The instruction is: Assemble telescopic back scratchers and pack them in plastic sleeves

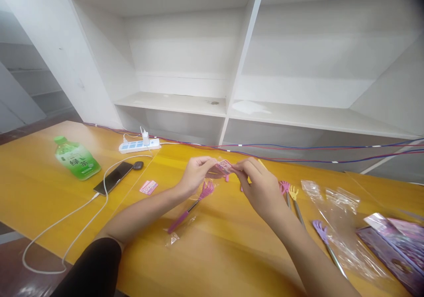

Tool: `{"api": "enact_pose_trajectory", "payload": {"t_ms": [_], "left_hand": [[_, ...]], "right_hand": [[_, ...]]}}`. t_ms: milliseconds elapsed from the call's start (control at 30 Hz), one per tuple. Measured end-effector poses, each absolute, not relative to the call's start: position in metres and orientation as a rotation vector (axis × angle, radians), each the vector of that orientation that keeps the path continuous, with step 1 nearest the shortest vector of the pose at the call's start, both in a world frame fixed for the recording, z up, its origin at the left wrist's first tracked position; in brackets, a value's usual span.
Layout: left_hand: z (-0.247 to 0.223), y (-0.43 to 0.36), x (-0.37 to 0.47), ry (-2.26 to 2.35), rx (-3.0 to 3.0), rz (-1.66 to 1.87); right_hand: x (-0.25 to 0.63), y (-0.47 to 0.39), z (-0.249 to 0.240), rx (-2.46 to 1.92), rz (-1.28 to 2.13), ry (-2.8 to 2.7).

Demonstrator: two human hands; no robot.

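Observation:
Between my two hands is a small pink printed card (224, 167), raised above the table. My left hand (195, 174) pinches its left end, and my right hand (258, 185) grips the right end with thumb and fingertips. Below my left hand lies a purple back scratcher (179, 222) with a hand-shaped head, in a clear plastic sleeve (174, 238). Right of my right hand lie a pink back scratcher (284, 186), a yellow back scratcher (294, 194) and a lilac back scratcher (320, 230). My right hand partly hides the pink one.
More pink cards (148, 187) lie on the yellow table (225, 253). At left are a green tea bottle (77, 159), a phone (114, 177) on a white cable and a power strip (139, 145). Clear bags (344, 230) and purple packages (397, 248) lie at right; white shelves (179, 107) stand behind.

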State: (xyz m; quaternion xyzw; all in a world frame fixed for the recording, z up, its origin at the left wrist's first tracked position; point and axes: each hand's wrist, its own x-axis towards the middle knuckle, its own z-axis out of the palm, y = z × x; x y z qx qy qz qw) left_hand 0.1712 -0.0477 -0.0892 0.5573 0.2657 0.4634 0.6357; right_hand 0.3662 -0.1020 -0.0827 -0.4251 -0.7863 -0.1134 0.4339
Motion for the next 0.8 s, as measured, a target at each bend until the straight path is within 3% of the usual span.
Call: {"api": "enact_pose_trajectory", "payload": {"t_ms": [533, 800], "left_hand": [[-0.09, -0.047, 0.173, 0.584, 1.209, 1.082], [-0.094, -0.045, 0.175, 0.658, 1.203, 1.111]], "right_hand": [[0.361, -0.103, -0.088, -1.078, -0.255, -2.019], [0.355, -0.101, -0.088, -1.058, -0.469, -2.087]]}}
